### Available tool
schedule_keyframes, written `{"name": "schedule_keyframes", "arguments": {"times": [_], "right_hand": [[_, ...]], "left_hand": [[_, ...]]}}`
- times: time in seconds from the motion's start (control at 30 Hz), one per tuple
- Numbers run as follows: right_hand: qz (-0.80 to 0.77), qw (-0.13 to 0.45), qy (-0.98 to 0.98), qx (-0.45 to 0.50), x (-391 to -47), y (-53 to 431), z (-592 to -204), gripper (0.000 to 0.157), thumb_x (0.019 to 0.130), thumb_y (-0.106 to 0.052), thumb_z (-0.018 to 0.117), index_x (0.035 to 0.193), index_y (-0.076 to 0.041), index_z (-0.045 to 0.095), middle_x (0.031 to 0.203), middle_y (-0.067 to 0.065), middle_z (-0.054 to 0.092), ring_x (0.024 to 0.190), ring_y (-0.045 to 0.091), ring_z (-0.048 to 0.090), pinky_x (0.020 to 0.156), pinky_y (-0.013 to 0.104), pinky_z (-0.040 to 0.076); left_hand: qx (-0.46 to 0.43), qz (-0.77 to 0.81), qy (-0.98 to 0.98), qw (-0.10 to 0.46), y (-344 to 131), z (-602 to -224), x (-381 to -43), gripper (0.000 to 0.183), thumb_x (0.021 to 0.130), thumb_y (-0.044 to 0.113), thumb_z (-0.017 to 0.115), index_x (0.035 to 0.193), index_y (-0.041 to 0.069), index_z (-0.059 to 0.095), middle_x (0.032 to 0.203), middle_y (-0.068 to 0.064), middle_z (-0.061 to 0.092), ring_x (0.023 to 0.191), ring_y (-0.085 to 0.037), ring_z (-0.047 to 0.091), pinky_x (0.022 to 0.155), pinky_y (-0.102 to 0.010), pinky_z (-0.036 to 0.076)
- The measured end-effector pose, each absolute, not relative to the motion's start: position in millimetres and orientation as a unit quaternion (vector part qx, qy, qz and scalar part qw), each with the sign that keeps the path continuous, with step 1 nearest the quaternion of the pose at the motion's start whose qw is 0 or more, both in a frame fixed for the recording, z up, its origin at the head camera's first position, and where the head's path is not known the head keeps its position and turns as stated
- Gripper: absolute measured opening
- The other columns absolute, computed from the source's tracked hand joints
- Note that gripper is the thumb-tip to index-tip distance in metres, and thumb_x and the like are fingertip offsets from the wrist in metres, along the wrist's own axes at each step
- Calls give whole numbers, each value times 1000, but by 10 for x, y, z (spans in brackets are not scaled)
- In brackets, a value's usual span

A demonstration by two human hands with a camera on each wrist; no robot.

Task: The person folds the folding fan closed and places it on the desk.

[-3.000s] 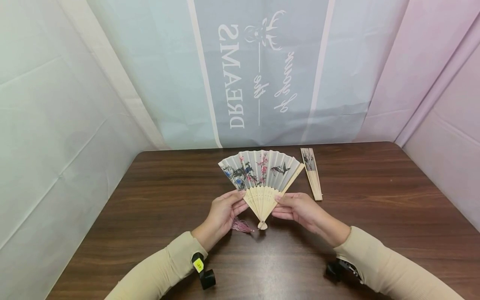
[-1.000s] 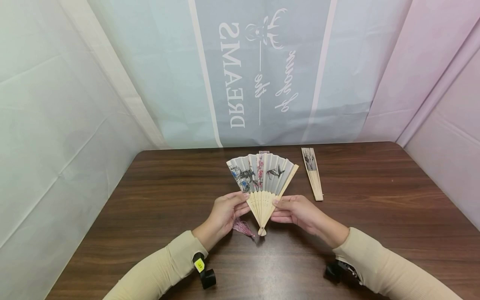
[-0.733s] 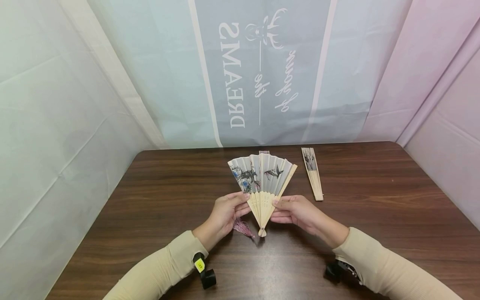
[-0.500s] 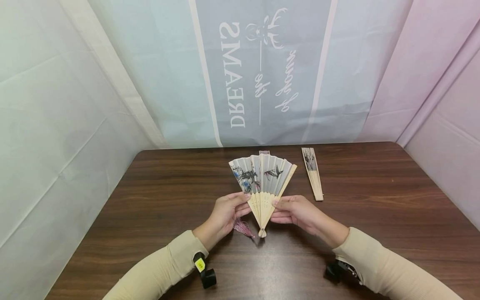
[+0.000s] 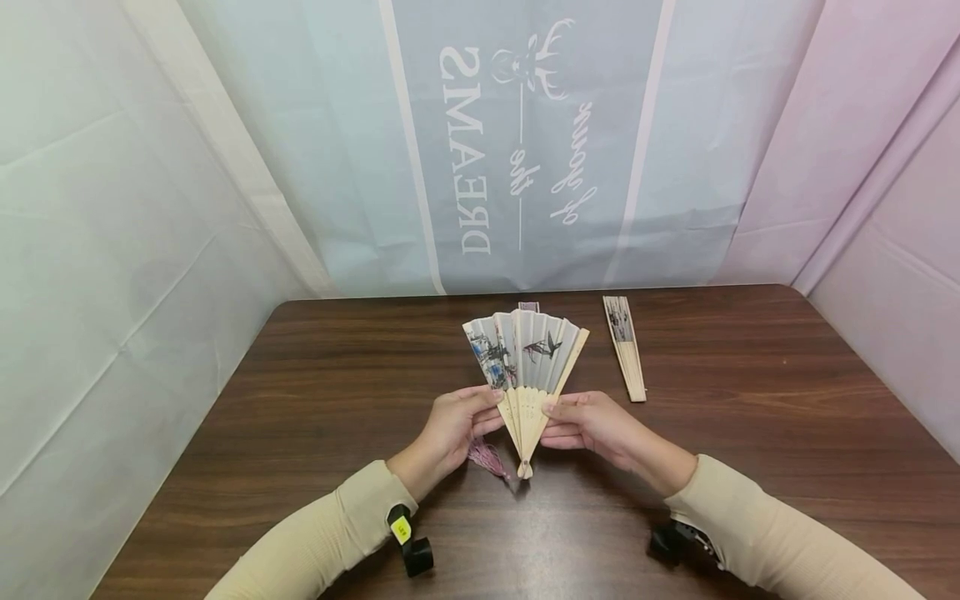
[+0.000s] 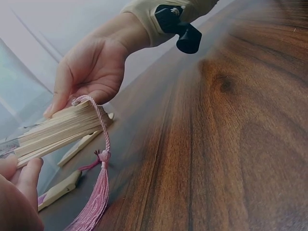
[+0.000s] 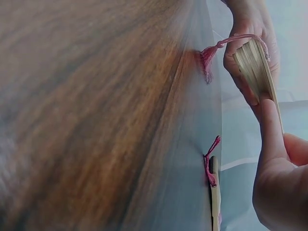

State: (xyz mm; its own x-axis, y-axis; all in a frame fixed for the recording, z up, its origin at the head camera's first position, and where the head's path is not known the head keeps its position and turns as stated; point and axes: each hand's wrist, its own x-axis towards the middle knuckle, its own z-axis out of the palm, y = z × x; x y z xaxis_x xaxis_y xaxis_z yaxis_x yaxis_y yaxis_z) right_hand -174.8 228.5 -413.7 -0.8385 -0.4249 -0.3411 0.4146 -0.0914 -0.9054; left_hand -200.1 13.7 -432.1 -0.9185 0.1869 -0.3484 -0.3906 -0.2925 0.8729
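Observation:
A folding fan with a grey painted leaf and pale ribs is partly spread between my hands, its pivot end toward me. My left hand pinches the left edge of its ribs, thumb on the front. On the other edge, my right hand grips with the thumb in front and fingers behind. From the fan hangs a pink tassel on a twisted cord. The left wrist view shows the stacked ribs side-on, over the table.
A folded fan lies on the brown table to the right of the held one. The end of another thing with a lilac middle shows behind the leaf. A printed cloth backdrop stands beyond the table's far edge.
The fan has narrowed as its ribs fold together, and my hands have come slightly closer. Its pivot end has shifted toward me. The lilac end behind it has come into view.

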Motion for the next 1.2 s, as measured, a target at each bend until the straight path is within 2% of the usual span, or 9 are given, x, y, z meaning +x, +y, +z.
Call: {"name": "schedule_keyframes", "arguments": {"times": [0.3, 0.6, 1.2], "right_hand": [[-737, 287, 612, 0, -1747, 2283, -4145, 17, 101, -7, 52, 109, 6, 62, 87, 4, 77, 80, 11, 75, 86, 31, 64], [-738, 286, 611, -5, -1753, 2288, -4173, 18, 102, -8, 53, 110, 5, 62, 90, 4, 77, 83, 12, 74, 90, 34, 63], [-739, 301, 603, -7, -1762, 2279, -4208, 17, 101, -6, 52, 109, 5, 62, 90, 6, 77, 84, 12, 75, 87, 31, 64]], "left_hand": [[-90, 797, 570, 181, 139, -4330, -2001, 33, 93, -6, 58, 124, -16, 54, 92, -9, 77, 71, -9, 72, 73, -24, 65], [-80, 795, 574, 180, 141, -4312, -2007, 31, 92, -6, 60, 121, -16, 56, 92, -10, 77, 73, -11, 73, 75, -26, 65], [-83, 793, 571, 194, 147, -4353, -2011, 31, 92, -6, 61, 120, -18, 57, 95, -15, 77, 76, -14, 74, 76, -27, 65]]}}
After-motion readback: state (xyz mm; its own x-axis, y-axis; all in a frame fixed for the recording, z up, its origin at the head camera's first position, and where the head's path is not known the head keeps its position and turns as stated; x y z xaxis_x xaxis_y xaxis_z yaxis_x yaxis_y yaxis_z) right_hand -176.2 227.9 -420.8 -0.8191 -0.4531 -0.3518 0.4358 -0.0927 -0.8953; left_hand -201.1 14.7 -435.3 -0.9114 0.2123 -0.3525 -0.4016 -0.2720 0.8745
